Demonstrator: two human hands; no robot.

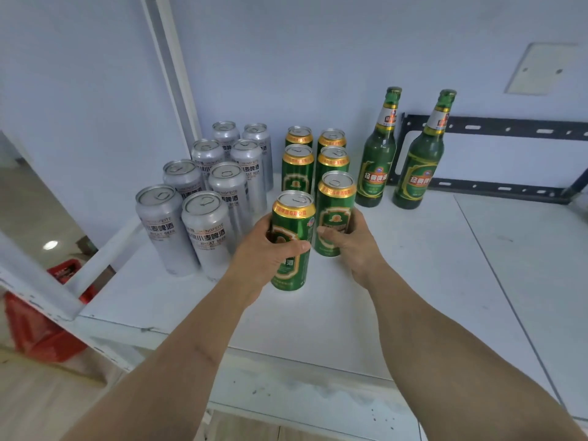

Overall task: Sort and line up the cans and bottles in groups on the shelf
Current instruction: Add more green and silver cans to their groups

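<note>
Silver cans (206, 183), green gold-banded cans (318, 173)

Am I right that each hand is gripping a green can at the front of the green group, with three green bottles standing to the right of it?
Nearly: the head view shows only two green bottles, not three. The rest holds: the left hand and right hand each grip a front green can.

Both forearms outstretched — left hand (265, 249) and right hand (353, 240) curled, gripping.
</note>
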